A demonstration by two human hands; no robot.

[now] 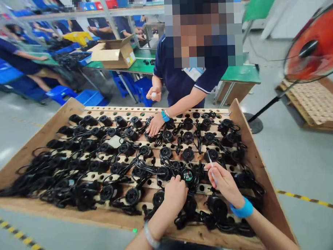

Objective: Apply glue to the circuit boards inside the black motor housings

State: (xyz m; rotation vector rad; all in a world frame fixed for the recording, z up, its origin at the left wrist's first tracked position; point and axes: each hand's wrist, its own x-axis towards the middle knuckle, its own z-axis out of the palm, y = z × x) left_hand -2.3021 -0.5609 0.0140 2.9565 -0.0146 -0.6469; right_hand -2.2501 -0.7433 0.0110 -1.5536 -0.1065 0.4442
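Note:
My left hand [175,192] is closed at the left side of a black round housing [188,176], whose open face shows a green circuit board. The curled fingers hide part of their grip on it. To the right, my right hand [221,179] pinches a thin white pointed tool [210,160], tip up, above the black units; its exact kind is unclear. Several similar black round units [133,195] with coiled black cords sit in rows on wooden strips with holes. A shallow wooden crate [269,187] surrounds them.
Across the crate a co-worker in a dark shirt reaches a hand [156,124] onto the units and holds something small and white in the other. A pale square piece [115,141] lies on the units. A red fan [312,43] stands right; a cardboard box [109,58] sits behind.

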